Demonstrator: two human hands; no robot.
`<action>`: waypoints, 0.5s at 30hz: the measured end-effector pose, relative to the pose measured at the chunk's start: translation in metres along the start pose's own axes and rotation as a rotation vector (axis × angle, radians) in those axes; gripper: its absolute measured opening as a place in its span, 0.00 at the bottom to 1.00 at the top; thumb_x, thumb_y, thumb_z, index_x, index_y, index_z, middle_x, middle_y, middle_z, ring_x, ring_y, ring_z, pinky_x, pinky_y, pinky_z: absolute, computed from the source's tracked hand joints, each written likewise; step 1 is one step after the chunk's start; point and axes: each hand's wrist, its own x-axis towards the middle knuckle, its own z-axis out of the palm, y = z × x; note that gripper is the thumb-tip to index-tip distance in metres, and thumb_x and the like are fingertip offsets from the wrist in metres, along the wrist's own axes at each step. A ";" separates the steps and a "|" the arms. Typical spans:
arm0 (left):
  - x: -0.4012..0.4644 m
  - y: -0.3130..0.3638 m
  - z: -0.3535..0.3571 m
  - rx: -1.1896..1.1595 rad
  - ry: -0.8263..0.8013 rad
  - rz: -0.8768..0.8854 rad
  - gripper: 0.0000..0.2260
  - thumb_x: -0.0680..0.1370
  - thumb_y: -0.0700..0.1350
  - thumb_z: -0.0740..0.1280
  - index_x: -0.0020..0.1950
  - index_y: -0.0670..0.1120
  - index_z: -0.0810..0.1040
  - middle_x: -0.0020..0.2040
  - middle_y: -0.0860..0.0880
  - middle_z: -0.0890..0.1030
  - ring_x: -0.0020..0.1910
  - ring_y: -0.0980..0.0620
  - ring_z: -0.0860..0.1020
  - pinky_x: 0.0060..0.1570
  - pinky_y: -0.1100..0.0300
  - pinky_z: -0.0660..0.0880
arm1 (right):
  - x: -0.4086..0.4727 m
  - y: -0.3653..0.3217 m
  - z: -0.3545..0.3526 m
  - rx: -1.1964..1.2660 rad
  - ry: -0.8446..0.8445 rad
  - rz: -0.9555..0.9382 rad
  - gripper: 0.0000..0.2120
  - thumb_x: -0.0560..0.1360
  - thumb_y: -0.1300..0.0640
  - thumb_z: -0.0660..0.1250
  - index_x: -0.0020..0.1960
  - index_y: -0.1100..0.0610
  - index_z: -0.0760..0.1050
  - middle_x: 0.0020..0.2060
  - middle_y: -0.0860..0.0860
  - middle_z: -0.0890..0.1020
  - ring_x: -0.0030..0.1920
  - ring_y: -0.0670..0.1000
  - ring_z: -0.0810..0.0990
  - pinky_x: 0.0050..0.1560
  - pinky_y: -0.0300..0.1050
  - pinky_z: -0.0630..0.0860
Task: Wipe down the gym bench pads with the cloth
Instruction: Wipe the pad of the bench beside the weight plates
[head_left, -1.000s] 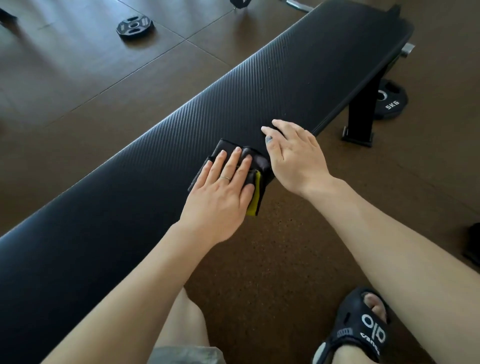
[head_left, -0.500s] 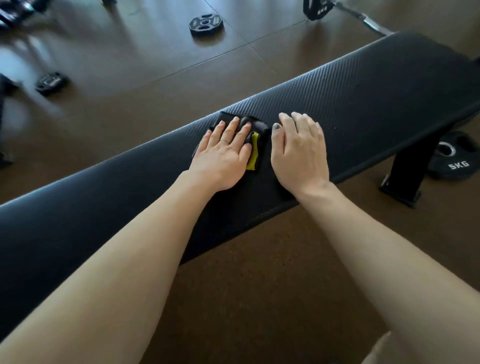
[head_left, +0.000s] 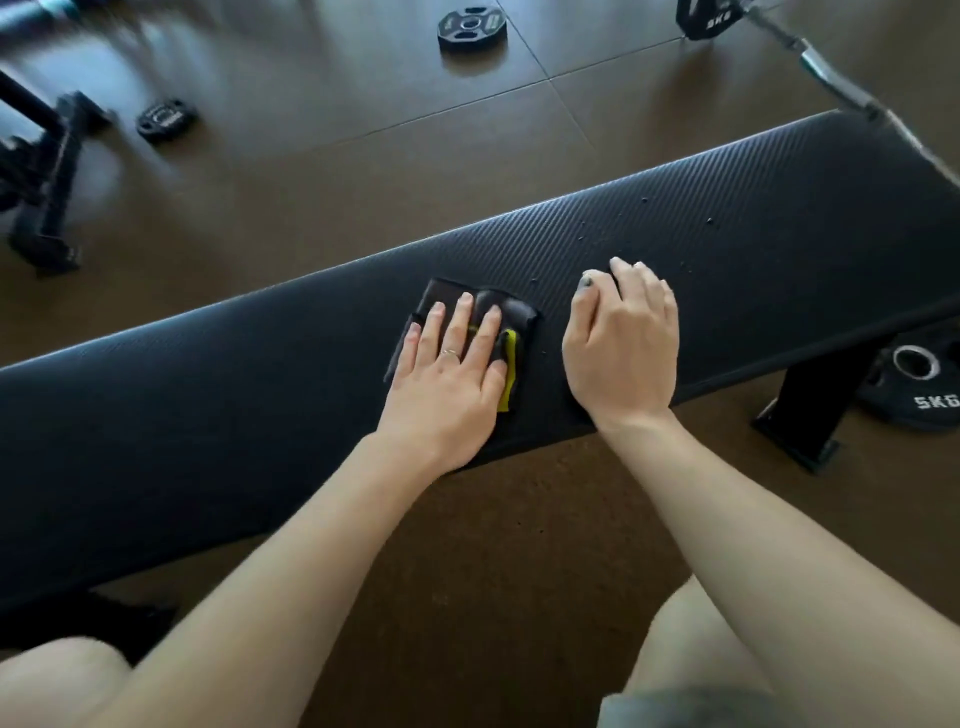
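A long black ribbed bench pad (head_left: 727, 218) runs across the view from lower left to upper right. A folded black cloth (head_left: 493, 304) with a yellow edge lies on the pad's middle. My left hand (head_left: 452, 374) presses flat on the cloth, fingers spread, a ring on one finger. My right hand (head_left: 623, 343) rests palm down on the bare pad just right of the cloth, fingers slightly curled, apart from the cloth. Small dark specks dot the pad beyond my right hand.
A 5 kg weight plate (head_left: 914, 384) lies by the bench leg (head_left: 800, 415) at right. Two more plates (head_left: 471, 25) (head_left: 165, 120) lie on the brown floor behind. A barbell (head_left: 831, 78) crosses the upper right. A black rack base (head_left: 47, 171) stands at left.
My right hand has shifted to the right along the pad, away from the cloth. My left hand stays pressed on the cloth. The view has tilted and shifted.
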 end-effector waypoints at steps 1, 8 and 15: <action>-0.015 0.007 0.006 0.010 0.013 0.007 0.26 0.87 0.58 0.42 0.84 0.58 0.38 0.83 0.54 0.34 0.81 0.52 0.31 0.78 0.53 0.30 | 0.000 0.001 -0.001 0.008 0.005 0.004 0.25 0.86 0.50 0.48 0.65 0.59 0.80 0.69 0.59 0.78 0.73 0.60 0.72 0.77 0.58 0.62; 0.022 0.012 0.003 0.024 0.001 0.017 0.26 0.87 0.59 0.43 0.84 0.59 0.40 0.84 0.53 0.36 0.82 0.51 0.34 0.78 0.52 0.31 | 0.002 0.001 0.001 -0.037 -0.031 -0.015 0.25 0.86 0.49 0.47 0.66 0.58 0.79 0.70 0.58 0.77 0.75 0.60 0.70 0.78 0.59 0.61; 0.030 0.043 0.003 0.012 -0.010 0.040 0.27 0.87 0.58 0.43 0.85 0.54 0.39 0.84 0.49 0.36 0.82 0.47 0.34 0.80 0.49 0.33 | 0.015 0.021 -0.007 -0.024 -0.011 -0.089 0.20 0.85 0.50 0.51 0.62 0.57 0.79 0.61 0.55 0.81 0.65 0.57 0.76 0.72 0.58 0.68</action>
